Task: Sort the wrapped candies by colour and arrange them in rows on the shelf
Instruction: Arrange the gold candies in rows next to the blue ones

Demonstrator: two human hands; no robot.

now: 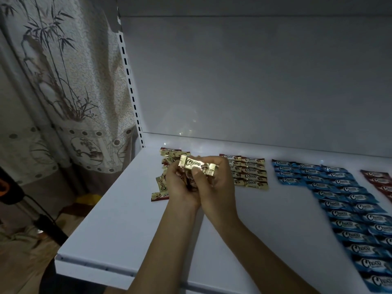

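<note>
White shelf (118, 219) under dim light, closed at the far side by a pale back panel (254, 81); a slotted upright (129, 81) marks its left end, and a bamboo-print curtain (63, 81) hangs beyond that.

Centre: my two hands meet just above the shelf. My left hand (180, 189) is cupped, its fingers curled round a small bunch of candies (188, 181), whose dark and gold wrappers show between the fingers. My right hand (219, 185) lies against the left, thumb and fingers pinching a single gold candy (196, 164). This candy lies crosswise over the tops of both hands, with its "Choco" lettering turned up.

Left of the hands: loose gold candies (162, 185) lie unsorted on the shelf, at mixed angles and partly hidden by my left hand.

Right of the hands: gold rows (253, 172) lie flat in neat columns, the nearer column partly covered by my right hand. Further right, apart from the gold, blue rows (343, 209) run in columns from the far side toward the near right corner, each wrapper touching or slightly overlapping the next. At the right edge, red candies (379, 181) begin another column, cut off by the frame.
</note>
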